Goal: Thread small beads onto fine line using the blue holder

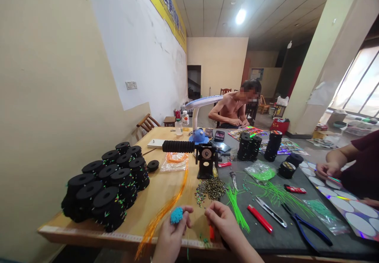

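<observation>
My left hand (174, 233) is closed around a small turquoise cluster (177, 215) with a bumpy surface. It is over the table's front edge, and a thin green strand (187, 245) hangs below it. To its right, my right hand (222, 219) has thumb and fingertips pinched together. Whatever they hold, if anything, is too small to make out. A red-orange object (211, 232) lies partly behind the right hand. Just beyond both hands is a heap of small brass-coloured and dark pieces (214, 188). Orange strands (160, 211) run across the table left of my left hand.
Black foam spools (106, 200) are stacked at left. A black winder (206, 162) and a lamp (197, 121) stand ahead. Green strands (237, 211), a red lighter (259, 218), thread snips (271, 211) and blue-handled pliers (308, 225) lie right. Two other people (364, 164) sit at the table.
</observation>
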Demonstrator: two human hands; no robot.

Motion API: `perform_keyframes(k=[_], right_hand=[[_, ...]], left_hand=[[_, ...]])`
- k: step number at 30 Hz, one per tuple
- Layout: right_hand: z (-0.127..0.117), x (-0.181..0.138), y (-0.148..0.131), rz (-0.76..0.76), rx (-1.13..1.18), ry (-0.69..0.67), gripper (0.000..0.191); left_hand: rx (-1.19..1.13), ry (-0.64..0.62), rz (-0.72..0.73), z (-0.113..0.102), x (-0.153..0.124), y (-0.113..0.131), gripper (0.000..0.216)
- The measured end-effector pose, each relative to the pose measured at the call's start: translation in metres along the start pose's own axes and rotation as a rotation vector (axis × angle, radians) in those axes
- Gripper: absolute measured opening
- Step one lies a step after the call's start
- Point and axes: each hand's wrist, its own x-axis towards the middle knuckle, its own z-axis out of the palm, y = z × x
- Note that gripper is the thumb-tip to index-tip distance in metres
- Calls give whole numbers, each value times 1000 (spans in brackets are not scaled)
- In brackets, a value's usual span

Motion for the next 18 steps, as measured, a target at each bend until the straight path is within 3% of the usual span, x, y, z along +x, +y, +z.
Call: perform_keyframes(k=[6, 12, 18], right_hand=[[-1, 1, 7, -49, -86, 8, 50], [-1, 0, 6, -116, -194, 7, 44], [2, -4, 17, -101, -292, 99, 37]], left_hand=[[-178, -52, -161, 24, 10, -2, 49], [-130, -44, -147, 42, 15, -1, 45], [-8, -98, -202, 33, 23, -12, 53]])
